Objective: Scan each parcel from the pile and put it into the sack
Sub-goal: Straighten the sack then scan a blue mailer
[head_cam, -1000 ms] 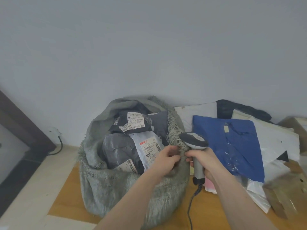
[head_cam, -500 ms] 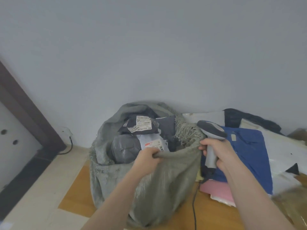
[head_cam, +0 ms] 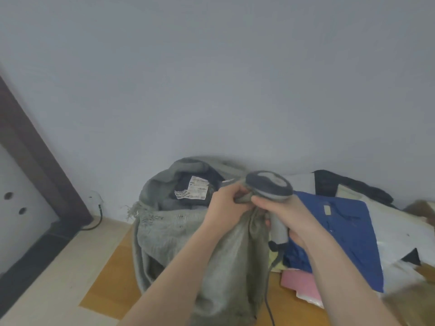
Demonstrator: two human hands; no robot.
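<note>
indoors, gripping the near rim of the grey woven sack (head_cam: 164,229) with the left hand (head_cam: 227,205), fingers curled tight into bunched fabric. clutching the handheld scanner (head_cam: 269,185) in the right hand (head_cam: 286,216), fingers wrapped round its handle, fingertips also pinching the sack's rim. showing a dark labelled parcel (head_cam: 195,191) inside the sack's mouth. lying just right, the pile's blue parcel (head_cam: 348,229) and white parcels (head_cam: 395,234) on the wooden floor (head_cam: 113,278).
</note>
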